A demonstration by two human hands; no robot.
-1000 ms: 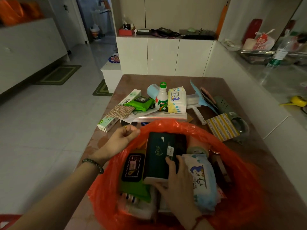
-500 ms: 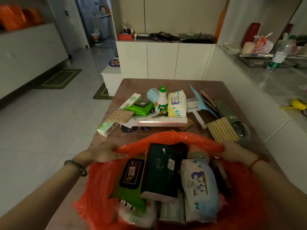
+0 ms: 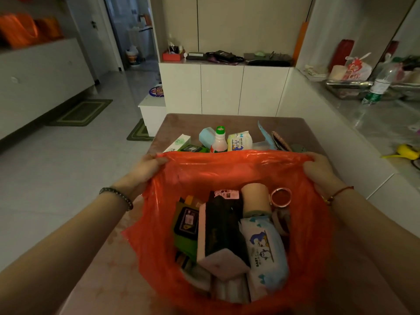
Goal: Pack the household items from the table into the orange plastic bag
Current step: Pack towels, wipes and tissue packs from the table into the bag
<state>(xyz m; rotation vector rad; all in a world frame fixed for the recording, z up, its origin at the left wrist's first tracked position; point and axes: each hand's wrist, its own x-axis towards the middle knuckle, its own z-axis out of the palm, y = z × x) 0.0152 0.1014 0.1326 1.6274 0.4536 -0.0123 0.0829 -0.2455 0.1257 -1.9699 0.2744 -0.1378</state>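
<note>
The raised orange bag point(image 3: 229, 169) hides most table point(image 3: 284, 126) items behind it.

Bag point(image 3: 229, 169) mouth: held wide by left hand point(image 3: 145, 169) and right hand point(image 3: 318, 169) gripping the far rim's corners; opening faced up, unobstructed from above

Bag interior: crowded. Dark box point(image 3: 222, 233) stood centre, wipes pack point(image 3: 266, 248) at its right, green pack point(image 3: 187, 226) at its left, roll point(image 3: 255, 198) and tape ring point(image 3: 281, 197) behind. Free gap only along the far wall

Far table point(image 3: 284, 126): raised rim screened the near items; bottle point(image 3: 219, 139), tissue pack point(image 3: 239, 140) and long box point(image 3: 178, 143) showed above it. Bare surface lay beyond them
</note>
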